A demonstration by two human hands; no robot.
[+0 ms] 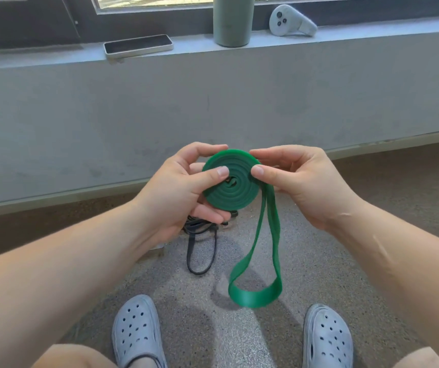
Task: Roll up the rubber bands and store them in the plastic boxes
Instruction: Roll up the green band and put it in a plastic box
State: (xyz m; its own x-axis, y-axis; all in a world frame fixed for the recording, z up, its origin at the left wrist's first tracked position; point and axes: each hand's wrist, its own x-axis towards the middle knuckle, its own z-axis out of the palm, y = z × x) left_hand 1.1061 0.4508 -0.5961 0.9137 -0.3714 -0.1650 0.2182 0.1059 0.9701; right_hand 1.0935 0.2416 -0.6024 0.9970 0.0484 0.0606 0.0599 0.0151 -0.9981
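Note:
A green rubber band [230, 192] is wound into a flat coil held in front of me, and its loose end hangs down as a long loop toward the floor. My left hand [181, 192] grips the coil, thumb on its face and fingers curled underneath. My right hand [300, 181] pinches the coil's right edge where the loose part leaves it. A black rubber band [201, 251] lies on the floor below my left hand, partly hidden by it. No plastic box is in view.
A low grey wall [213, 102] runs across ahead, with a window ledge on top. On the ledge sit a phone [138, 45], a grey-green bottle [233, 21] and a white controller [291, 21]. My feet in grey clogs [138, 330] rest on the speckled floor.

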